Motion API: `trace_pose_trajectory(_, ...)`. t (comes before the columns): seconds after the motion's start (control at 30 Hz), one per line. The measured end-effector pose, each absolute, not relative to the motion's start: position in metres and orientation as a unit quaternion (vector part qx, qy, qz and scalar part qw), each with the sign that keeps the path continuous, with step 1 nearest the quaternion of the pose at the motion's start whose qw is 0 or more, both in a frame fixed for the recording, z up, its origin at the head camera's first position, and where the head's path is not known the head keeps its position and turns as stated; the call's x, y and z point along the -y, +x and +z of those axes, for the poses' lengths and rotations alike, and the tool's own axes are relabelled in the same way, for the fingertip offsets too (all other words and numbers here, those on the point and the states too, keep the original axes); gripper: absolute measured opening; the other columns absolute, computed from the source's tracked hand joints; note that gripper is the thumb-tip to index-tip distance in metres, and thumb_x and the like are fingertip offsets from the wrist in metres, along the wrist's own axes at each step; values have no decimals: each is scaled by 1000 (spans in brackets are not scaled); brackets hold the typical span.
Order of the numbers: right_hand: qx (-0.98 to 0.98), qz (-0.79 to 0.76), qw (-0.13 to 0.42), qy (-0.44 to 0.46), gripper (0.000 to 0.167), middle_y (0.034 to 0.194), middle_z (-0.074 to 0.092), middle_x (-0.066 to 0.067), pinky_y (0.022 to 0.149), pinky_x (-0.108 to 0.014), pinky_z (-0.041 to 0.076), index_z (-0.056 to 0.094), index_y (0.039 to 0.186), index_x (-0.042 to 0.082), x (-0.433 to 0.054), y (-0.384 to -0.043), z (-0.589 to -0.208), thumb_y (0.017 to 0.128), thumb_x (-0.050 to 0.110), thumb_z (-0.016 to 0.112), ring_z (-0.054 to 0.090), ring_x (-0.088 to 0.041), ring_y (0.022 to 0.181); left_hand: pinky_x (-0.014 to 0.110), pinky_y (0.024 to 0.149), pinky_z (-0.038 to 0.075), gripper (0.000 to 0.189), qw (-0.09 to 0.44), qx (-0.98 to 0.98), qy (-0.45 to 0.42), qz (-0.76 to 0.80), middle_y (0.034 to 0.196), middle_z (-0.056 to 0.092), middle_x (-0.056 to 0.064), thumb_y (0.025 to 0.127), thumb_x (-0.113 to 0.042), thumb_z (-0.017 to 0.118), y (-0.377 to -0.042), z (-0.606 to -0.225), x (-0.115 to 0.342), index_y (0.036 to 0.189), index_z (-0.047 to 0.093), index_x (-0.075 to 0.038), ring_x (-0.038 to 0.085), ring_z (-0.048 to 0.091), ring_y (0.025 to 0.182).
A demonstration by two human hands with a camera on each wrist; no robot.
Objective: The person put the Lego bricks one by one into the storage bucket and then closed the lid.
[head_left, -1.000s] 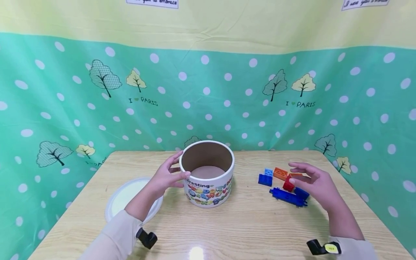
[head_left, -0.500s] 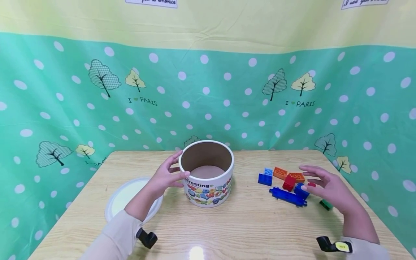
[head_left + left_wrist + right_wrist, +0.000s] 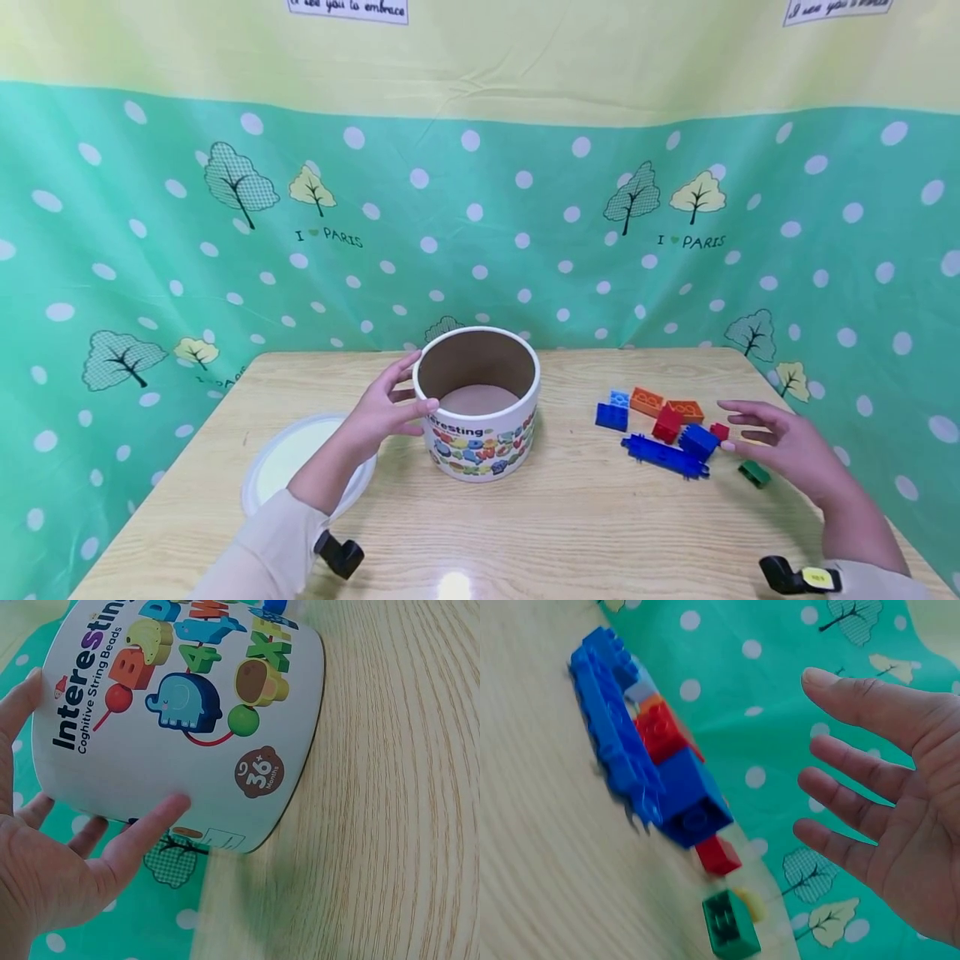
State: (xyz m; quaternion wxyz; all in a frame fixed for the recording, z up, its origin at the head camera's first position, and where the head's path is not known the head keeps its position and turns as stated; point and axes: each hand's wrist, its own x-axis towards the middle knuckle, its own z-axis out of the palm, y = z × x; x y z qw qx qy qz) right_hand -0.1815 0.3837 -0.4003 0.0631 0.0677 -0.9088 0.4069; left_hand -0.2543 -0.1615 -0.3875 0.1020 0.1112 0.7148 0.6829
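A white round tub (image 3: 480,433) printed with coloured letters and animals stands upright without its lid; its visible inside is bare. My left hand (image 3: 386,406) rests against its left side, fingers fairly straight and spread, thumb near the front rim. My right hand (image 3: 780,447) hovers with parted fingers just right of the building bricks, holding nothing. Nearest it are a blue brick (image 3: 698,442), a small red brick (image 3: 719,432) and a green brick (image 3: 753,474). A long blue toy piece (image 3: 664,456), a larger red brick (image 3: 667,423) and orange bricks (image 3: 647,401) lie farther left.
A round white lid (image 3: 273,462) lies on the wooden table (image 3: 555,533), partly under my left forearm. Dark blue (image 3: 612,416) and light blue (image 3: 619,398) bricks sit at the group's left end. Behind the table hangs a green dotted cloth (image 3: 480,242).
My right hand has moved right and nearer the table's right edge, baring the orange, blue, small red and green bricks it hid. My left hand has stayed at the tub.
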Motion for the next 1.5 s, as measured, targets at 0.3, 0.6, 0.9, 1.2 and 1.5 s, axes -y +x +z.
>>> trace_pose_trajectory(0.3,922,384,51,28,63,125,56,1,73,-20,55,49,141,3,-402,-177,-411,90,32,72,58,-44,110,55,80,55,88,102,-712,110,686,153,24,20,85,-15,77,-252,-390,162,155,25,-22,50,29,135)
trace_pose_trajectory(0.6,918,394,44,21,60,111,50,34,72,-21,53,51,138,1,-425,-172,-425,88,27,74,56,11,90,55,79,56,87,100,-713,108,685,152,25,20,85,-14,77,-251,-390,162,155,26,-21,50,30,135)
trace_pose_trajectory(0.9,907,420,-4,-6,55,112,65,15,72,-22,51,56,131,-3,-437,-167,-435,87,25,75,59,4,89,55,79,56,87,100,-714,106,685,153,25,19,85,-16,77,-250,-388,163,155,26,-23,49,29,135)
trace_pose_trajectory(1.2,901,431,-51,19,47,105,69,-1,71,-24,55,60,122,-9,-446,-165,-445,84,15,76,63,-6,85,54,77,56,88,99,-712,108,687,153,25,19,84,-16,78,-253,-390,162,155,26,-23,50,29,135)
trace_pose_trajectory(1.5,910,411,-61,-14,53,98,64,-9,62,-26,53,60,123,-9,-440,-170,-449,80,17,79,57,-14,78,53,77,57,88,101,-711,110,687,153,25,18,84,-15,78,-254,-389,161,155,27,-23,50,29,135)
